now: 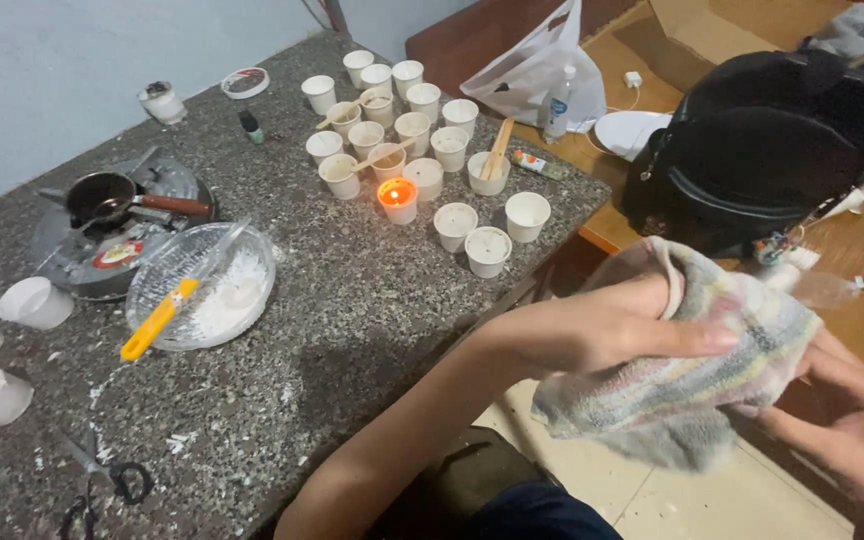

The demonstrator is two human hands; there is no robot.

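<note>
Head view: one view only; places are given relative to the lit candle (398,199).
Cloth: a striped, faded towel (697,370) is held off the counter, well to the right of and below the lit candle, over the floor.
Left hand (617,325): fingers are closed on the towel's upper fold; the thumb lies along its front and fabric is bunched over the knuckles.
Right hand (852,425): fingers are curled against the towel's right underside; the tips are hidden by cloth, so the grip cannot be told.
Counter (352,300): white cups (487,250) are clustered around the lit candle; a clear bowl (202,285) with a yellow-handled tool is seen to its left, scissors (102,480) far below-left.
</note>
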